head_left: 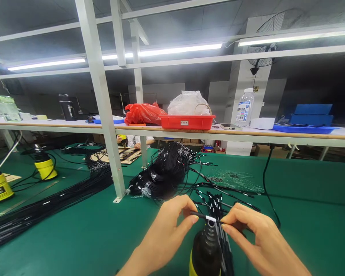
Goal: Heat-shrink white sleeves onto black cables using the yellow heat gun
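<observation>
A thin black cable (200, 215) with a white sleeve (211, 218) is stretched level between my two hands. My left hand (169, 226) pinches it left of the sleeve, and my right hand (253, 230) pinches it on the right. Just under the sleeve is the metal nozzle of an upright black and yellow heat gun (207, 247); whether the two touch I cannot tell. Behind and beside the gun lies a bunch of black cables (215, 205) with white bands near their ends. The gun's lower part is cut off by the frame.
A large coil of black cables (168, 168) lies on the green table (310, 191) further back. Long cables (60, 201) and more heat guns (46, 168) are at left. A metal post (99, 76) carries a shelf with a red tray (186, 122). Someone sits across the table.
</observation>
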Tool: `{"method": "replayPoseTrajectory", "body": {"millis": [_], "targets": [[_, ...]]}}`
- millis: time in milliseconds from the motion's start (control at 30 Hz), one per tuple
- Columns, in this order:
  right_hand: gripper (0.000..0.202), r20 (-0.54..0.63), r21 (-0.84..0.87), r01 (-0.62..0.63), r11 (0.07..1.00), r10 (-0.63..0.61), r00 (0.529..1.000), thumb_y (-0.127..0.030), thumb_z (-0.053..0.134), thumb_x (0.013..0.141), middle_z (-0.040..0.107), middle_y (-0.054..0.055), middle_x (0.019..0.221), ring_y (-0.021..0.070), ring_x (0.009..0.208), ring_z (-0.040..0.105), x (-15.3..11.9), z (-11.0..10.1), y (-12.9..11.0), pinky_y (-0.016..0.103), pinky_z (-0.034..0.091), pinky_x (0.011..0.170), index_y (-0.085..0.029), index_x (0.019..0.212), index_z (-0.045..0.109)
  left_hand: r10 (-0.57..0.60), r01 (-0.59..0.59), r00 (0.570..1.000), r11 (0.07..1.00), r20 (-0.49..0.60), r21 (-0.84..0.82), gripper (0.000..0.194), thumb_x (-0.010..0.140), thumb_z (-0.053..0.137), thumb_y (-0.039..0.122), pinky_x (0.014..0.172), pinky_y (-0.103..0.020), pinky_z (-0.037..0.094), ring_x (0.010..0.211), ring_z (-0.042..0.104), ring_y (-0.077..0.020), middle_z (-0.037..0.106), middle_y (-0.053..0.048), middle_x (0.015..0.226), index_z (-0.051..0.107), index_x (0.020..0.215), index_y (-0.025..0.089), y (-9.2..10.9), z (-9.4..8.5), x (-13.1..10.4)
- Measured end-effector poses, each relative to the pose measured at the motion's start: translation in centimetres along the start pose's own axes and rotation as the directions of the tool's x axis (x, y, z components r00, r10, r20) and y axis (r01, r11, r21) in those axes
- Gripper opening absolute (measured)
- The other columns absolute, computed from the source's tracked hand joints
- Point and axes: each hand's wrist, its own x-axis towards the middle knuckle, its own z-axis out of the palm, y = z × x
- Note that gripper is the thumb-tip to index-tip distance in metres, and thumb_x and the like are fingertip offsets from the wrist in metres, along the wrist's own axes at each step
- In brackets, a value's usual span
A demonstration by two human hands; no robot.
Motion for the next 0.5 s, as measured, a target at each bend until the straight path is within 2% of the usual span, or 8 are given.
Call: {"method": "replayPoseTrajectory", "body": {"millis": [167,233,300,433,500], "targets": [[0.035,0.064,-0.034,-0.008,0.999,0.010,0.998,-0.037,0.038,0.103,0.065,-0.002,0.077,0.0159,0.068,0.060,-0.51,-0.02,0.01,0.026,0.045,0.062,-0.025,0.077,0.059,0.001,-0.005,1.000,0.984,0.020,0.180,0.045,0.103,0.035,0.040,0.070,-0.029,0.034,0.070,0.048,-0.0150,0.054,0.003,0.068,0.050,0.067,0.019,-0.27,0.23,0.03],[0.036,0.063,-0.041,0.004,0.999,-0.002,0.998,-0.036,0.036,0.103,0.065,-0.002,0.077,0.0159,0.068,0.060,-0.58,0.02,0.00,0.026,0.045,0.062,-0.025,0.077,0.059,-0.001,-0.005,0.999,0.980,0.033,0.201,0.051,0.104,0.031,0.040,0.069,-0.029,0.032,0.066,0.047,-0.0142,0.052,0.003,0.063,0.048,0.062,0.018,-0.34,0.28,0.04],[0.035,0.059,-0.041,-0.001,0.999,0.004,0.998,-0.036,0.037,0.102,0.065,-0.002,0.076,0.0157,0.067,0.059,-0.48,0.01,-0.09,0.026,0.044,0.061,-0.025,0.077,0.058,-0.004,0.000,1.000,0.985,0.023,0.172,0.047,0.104,0.034,0.039,0.069,-0.029,0.033,0.068,0.048,-0.0143,0.054,0.003,0.066,0.051,0.065,0.018,-0.31,0.24,-0.01],[0.031,0.031,-0.012,-0.023,1.000,0.023,0.999,-0.035,0.042,0.100,0.063,-0.002,0.075,0.0157,0.067,0.057,-0.18,-0.21,-0.26,0.026,0.044,0.060,-0.024,0.075,0.056,0.023,-0.023,1.000,0.999,0.001,0.039,0.019,0.099,0.049,0.033,0.079,-0.026,0.037,0.087,0.053,-0.0156,0.061,0.002,0.090,0.058,0.088,0.021,-0.05,0.07,-0.12],[0.032,0.029,-0.002,-0.030,1.000,0.030,0.999,-0.037,0.042,0.100,0.063,-0.002,0.075,0.0159,0.067,0.057,-0.16,-0.37,-0.19,0.026,0.044,0.061,-0.024,0.075,0.057,0.036,-0.036,0.999,0.999,0.003,0.025,0.014,0.099,0.050,0.032,0.081,-0.026,0.037,0.090,0.052,-0.0155,0.060,0.002,0.095,0.057,0.092,0.021,0.04,0.08,-0.08]]}}
